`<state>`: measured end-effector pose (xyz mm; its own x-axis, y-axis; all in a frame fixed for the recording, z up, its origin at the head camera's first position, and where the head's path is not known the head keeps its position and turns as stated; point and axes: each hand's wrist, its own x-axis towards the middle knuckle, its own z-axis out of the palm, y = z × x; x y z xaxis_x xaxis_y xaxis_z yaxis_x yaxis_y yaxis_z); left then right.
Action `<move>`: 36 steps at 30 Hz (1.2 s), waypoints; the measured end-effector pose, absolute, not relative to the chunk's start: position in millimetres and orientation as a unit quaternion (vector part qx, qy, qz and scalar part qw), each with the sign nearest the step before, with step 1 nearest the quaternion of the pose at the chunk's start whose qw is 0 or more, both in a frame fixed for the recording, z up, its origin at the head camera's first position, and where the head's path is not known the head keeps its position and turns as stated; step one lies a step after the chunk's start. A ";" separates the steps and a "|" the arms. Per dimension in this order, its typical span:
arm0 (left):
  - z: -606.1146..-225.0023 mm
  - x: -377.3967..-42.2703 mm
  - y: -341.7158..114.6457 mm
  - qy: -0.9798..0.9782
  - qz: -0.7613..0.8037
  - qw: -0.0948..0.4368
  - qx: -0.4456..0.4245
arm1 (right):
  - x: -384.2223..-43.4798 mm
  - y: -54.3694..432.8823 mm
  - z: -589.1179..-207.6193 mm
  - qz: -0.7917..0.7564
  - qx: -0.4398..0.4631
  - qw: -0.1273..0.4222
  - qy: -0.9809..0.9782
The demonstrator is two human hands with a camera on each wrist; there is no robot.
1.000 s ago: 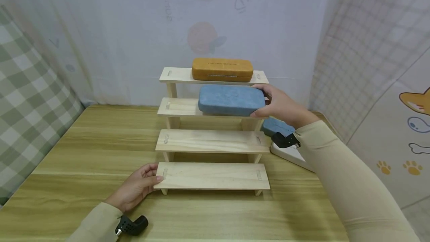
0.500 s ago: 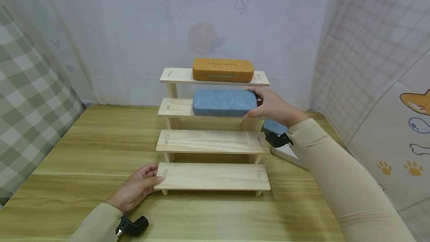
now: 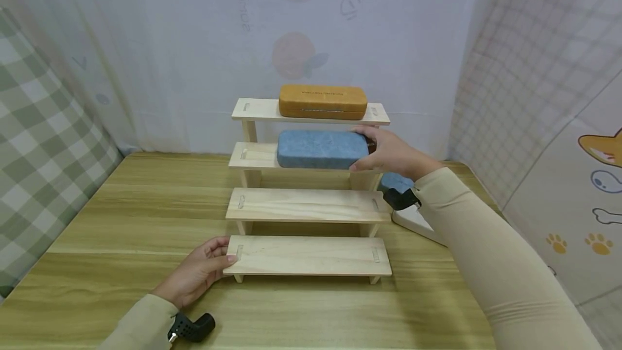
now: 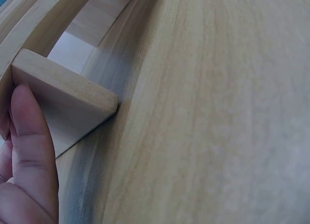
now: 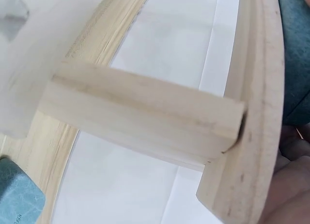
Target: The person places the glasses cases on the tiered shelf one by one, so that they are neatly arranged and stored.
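Note:
A wooden stepped rack stands on the table, its shelves rising toward the back. On the second shelf from the top sits a blue glasses case. My right hand grips the case's right end between thumb and fingers; in the right wrist view part of the blue case shows beyond the shelf edge. My left hand holds the left end of the lowest shelf, thumb on top. The left wrist view shows the thumb beside a rack leg. An orange-yellow glasses case lies on the top shelf.
Right of the rack, another blue case and a white flat object lie on the table, partly hidden by my right arm. A white printed cloth hangs behind. Green checked fabric borders the left side.
My right hand has brought the blue glasses case left and slightly down onto the second shelf from the top, moving only a little in the last half second. The left hand stays put.

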<state>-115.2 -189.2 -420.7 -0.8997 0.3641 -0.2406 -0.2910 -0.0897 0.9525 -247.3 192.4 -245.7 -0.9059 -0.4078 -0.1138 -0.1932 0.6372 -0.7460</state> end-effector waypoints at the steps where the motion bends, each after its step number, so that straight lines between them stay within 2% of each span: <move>1: -420.8 -115.2 -189.3 0.637 0.738 0.222 0.028 | -247.9 192.6 -245.9 -0.392 -0.169 0.138 0.894; 17: -420.8 -114.5 -188.7 0.628 0.746 0.219 0.027 | -250.1 193.9 -246.0 -0.413 -0.180 0.168 0.877; 22: -421.1 -114.0 -188.7 0.630 0.745 0.219 0.027 | -246.9 193.0 -245.7 -0.404 -0.182 0.163 0.882; 27: -421.7 -113.3 -188.4 0.627 0.747 0.220 0.029 | -240.0 193.7 -246.4 -0.377 -0.191 0.127 0.898; 36: -422.8 -113.6 -189.0 0.626 0.749 0.215 0.030 | -217.7 214.0 -248.2 -0.352 -0.219 0.024 0.910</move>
<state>-113.6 -189.0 -422.8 -0.9061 0.3586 -0.2243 -0.2845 -0.1244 0.9506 -217.7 214.0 -248.2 -0.9031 -0.4148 0.1106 -0.3810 0.6558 -0.6517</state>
